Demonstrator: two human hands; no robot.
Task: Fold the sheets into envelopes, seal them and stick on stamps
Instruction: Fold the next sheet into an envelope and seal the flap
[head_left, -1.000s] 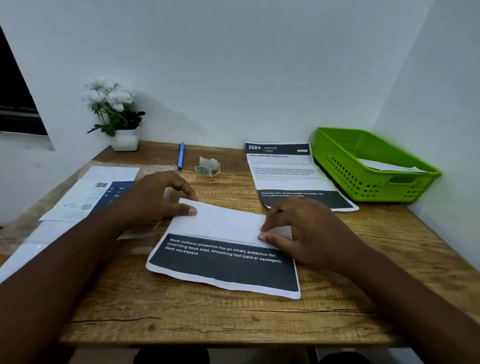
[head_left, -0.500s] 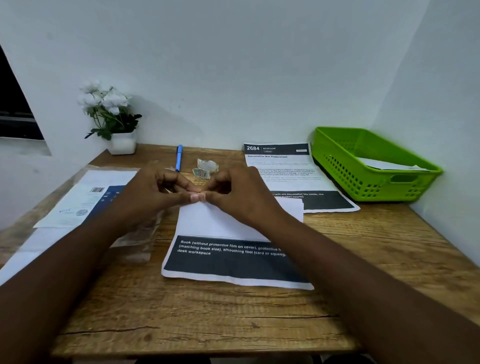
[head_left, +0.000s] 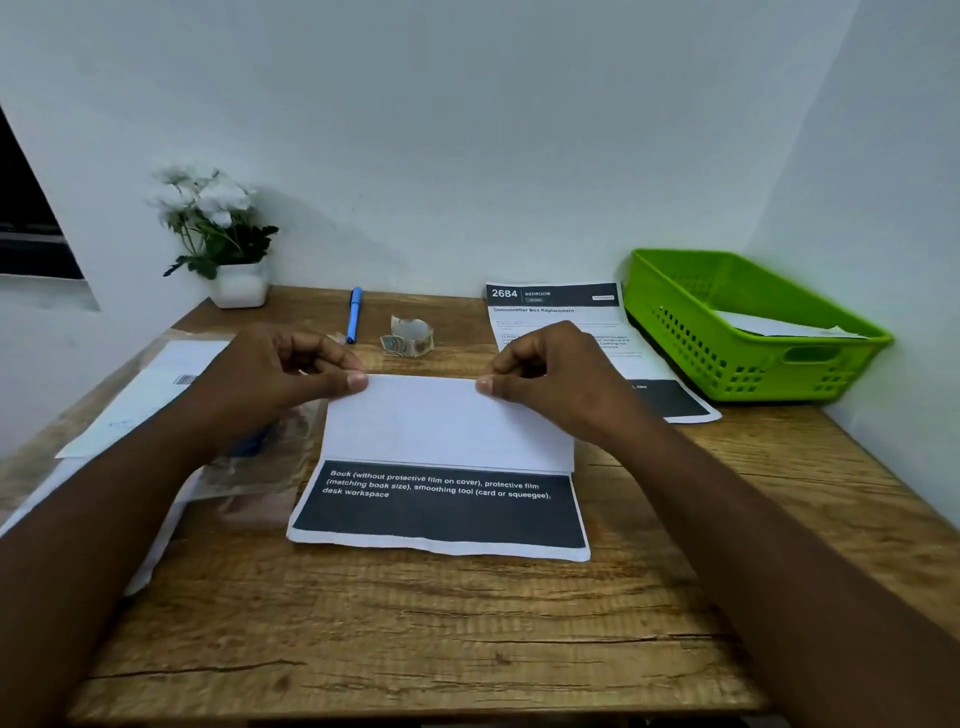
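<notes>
Mid-worktop, my left hand (head_left: 270, 379) and right hand (head_left: 550, 379) pinch the folded sheet (head_left: 447, 426) at its far corners; light, floppy paper, I judge; best held by its edges.

- Sheet (head_left: 441, 467) lay mid-desk (head_left: 415, 623), hands (head_left: 275, 379) (head_left: 561, 379) at far corners.
- Behind: pen (head_left: 354, 314), stamps (head_left: 410, 338).
- Right: page (head_left: 561, 322), basket (head_left: 737, 332).
- Far left: plant (head_left: 223, 234).

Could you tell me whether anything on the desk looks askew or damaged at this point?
Mostly tidy. The folded sheet has a wavy, slightly ragged near edge. The stamp roll lies with a loose strip trailing beside it. Both hands, left hand and right hand, pinch the sheet's fold line at its far edge.
</notes>
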